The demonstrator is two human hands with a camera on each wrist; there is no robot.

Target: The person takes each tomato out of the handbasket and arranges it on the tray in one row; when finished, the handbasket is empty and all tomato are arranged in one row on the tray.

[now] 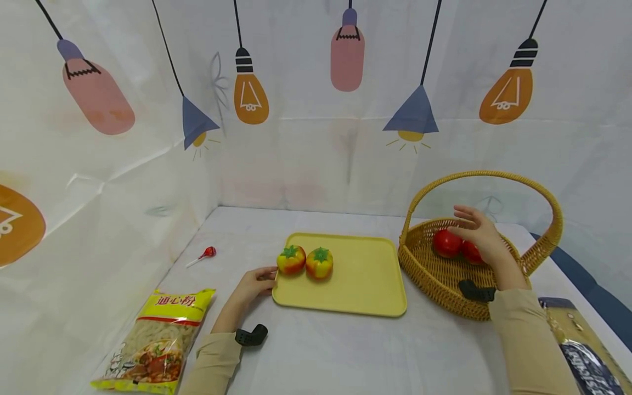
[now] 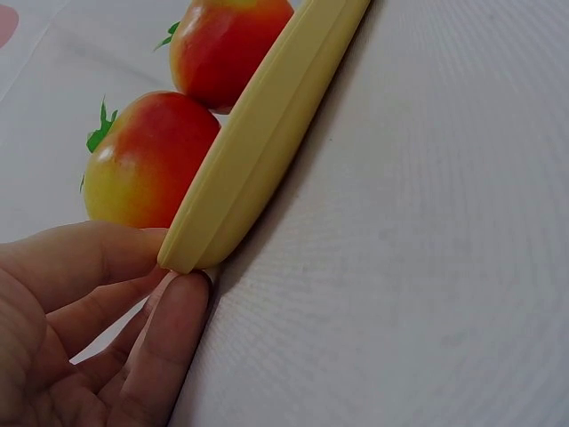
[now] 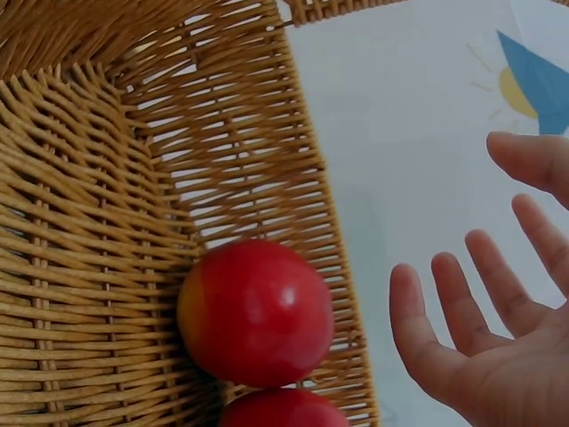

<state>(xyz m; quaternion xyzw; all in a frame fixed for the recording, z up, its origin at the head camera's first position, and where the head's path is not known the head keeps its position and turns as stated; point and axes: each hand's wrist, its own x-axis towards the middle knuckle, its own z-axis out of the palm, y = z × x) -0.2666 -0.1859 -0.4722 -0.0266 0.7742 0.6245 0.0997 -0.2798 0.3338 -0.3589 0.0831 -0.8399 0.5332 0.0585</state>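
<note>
At the left edge of the yellow tray (image 1: 365,274), my left hand (image 1: 255,286) pinches the rim between thumb and fingers; the left wrist view shows the grip at the tray's corner (image 2: 200,236). Just inside that edge, two yellow-and-red fruits with green leafy tops, a left one (image 1: 291,260) and a right one (image 1: 320,264), sit side by side. My right hand (image 1: 476,233) is held over the wicker basket (image 1: 429,280), fingers spread and holding nothing. Inside the basket lie two round red fruits, one (image 3: 258,313) beside the other (image 3: 284,411), partly covered by this hand in the head view.
A red lollipop (image 1: 209,252) lies at the back left of the white table. Nearer the front left is a yellow bag of pasta (image 1: 158,340). The basket's tall handle (image 1: 486,174) arches over it. A tan packet (image 1: 582,340) lies at the right edge, beside my sleeve.
</note>
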